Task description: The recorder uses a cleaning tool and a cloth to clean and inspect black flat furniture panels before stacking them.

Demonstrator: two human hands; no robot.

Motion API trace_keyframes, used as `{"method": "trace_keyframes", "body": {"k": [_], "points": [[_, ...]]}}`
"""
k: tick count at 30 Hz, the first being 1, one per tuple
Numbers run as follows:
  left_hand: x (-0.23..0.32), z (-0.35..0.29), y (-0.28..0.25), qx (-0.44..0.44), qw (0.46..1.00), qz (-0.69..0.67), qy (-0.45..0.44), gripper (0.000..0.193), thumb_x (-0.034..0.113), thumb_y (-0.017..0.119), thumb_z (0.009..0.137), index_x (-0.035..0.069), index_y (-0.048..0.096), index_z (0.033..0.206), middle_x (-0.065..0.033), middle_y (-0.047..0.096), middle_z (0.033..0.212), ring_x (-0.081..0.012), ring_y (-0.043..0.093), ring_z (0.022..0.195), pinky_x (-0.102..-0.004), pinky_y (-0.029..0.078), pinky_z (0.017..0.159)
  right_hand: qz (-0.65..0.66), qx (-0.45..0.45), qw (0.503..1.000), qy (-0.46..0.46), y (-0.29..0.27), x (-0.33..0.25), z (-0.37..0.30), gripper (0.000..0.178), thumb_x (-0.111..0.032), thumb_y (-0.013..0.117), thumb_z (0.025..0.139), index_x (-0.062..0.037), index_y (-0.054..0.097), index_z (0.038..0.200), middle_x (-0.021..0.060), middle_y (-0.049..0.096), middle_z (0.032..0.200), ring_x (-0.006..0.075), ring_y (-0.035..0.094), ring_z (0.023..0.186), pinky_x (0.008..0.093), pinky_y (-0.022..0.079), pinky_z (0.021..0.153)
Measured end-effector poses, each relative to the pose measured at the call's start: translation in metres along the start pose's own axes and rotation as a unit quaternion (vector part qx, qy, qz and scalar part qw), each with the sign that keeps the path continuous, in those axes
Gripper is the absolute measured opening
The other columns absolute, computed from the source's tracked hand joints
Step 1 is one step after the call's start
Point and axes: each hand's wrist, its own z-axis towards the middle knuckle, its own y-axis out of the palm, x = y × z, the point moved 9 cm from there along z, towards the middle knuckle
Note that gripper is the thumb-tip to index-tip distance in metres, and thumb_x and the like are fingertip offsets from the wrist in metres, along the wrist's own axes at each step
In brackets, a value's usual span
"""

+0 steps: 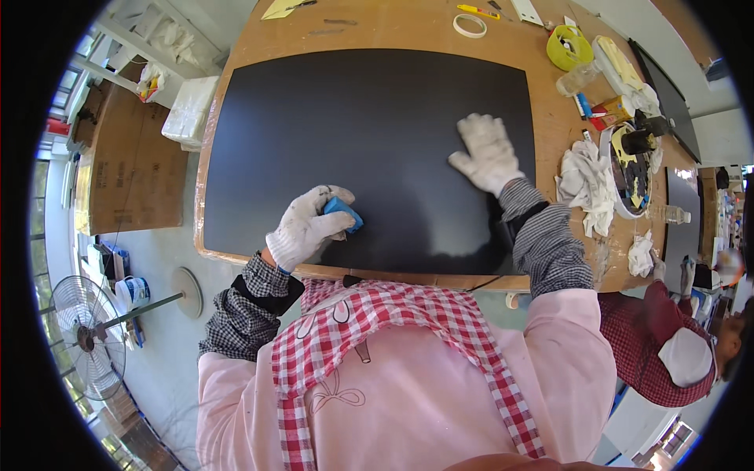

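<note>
Pinching a small blue block [343, 214] between thumb and fingers of the white-gloved left hand [302, 226], toward seven o'clock on the dark panel [361, 110], clock read from its middle. Holding the gloved right hand [487, 153] outstretched at three o'clock, palm down, thumb spread from the fingers; cannot tell whether pressing. Panel flat on the brown table [377, 20]. Beyond its edge: tape roll [470, 34] at one o'clock, green basket [559, 56] at two, crumpled white cloth [583, 180] at three. Off the table: standing fan [86, 337] at eight, co-worker [628, 337] in dark-red checks at four.
</note>
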Motion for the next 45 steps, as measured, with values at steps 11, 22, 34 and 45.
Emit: {"method": "trace_keyframes", "body": {"k": [11,22,34,45], "points": [[0.056,0.037,0.047,-0.011,0.98,0.184,0.077,0.074,0.018,0.077,0.083,-0.001,0.046,0.148,-0.0069,0.066,0.098,-0.0132,0.065,0.086,-0.0259,0.053,0.08,0.39,-0.003,0.913,0.118,-0.098,0.015,-0.004,0.055,-0.037,0.071,0.089,-0.0091,0.061,0.135,0.0127,0.073,0.11,0.0264,0.07,0.103,0.0358,0.054,0.095],[0.132,0.066,0.097,0.034,0.819,0.513,0.254,0.09,0.037,0.078,0.08,0.016,0.033,0.155,-0.0112,0.073,0.101,-0.0347,0.071,0.085,-0.0431,0.058,0.078,0.469,-0.217,0.854,0.056,-0.115,-0.071,0.026,0.053,-0.043,0.076,0.083,-0.007,0.068,0.121,0.0171,0.071,0.11,0.0278,0.068,0.107,0.0364,0.051,0.094],[0.0,0.111,-0.102,0.279,0.743,0.591,0.146,0.064,0.037,0.074,0.084,0.005,0.056,0.137,-0.0218,0.052,0.145,-0.0394,0.043,0.14,-0.0478,0.031,0.12,0.532,-0.042,0.789,0.305,-0.055,0.266,0.099,0.042,-0.022,0.06,0.094,-0.0045,0.061,0.132,0.0012,0.058,0.083,0.0097,0.052,0.064,0.0234,0.047,0.061],[-0.014,0.115,-0.105,0.272,0.761,0.574,0.131,0.065,0.035,0.073,0.085,0.008,0.052,0.14,-0.0215,0.047,0.149,-0.0407,0.038,0.143,-0.0505,0.026,0.124,0.242,-0.073,0.943,0.215,-0.043,0.281,0.165,0.048,-0.022,0.07,0.082,-0.0007,0.061,0.123,0.007,0.067,0.096,0.016,0.062,0.079,0.0279,0.05,0.067]]}}
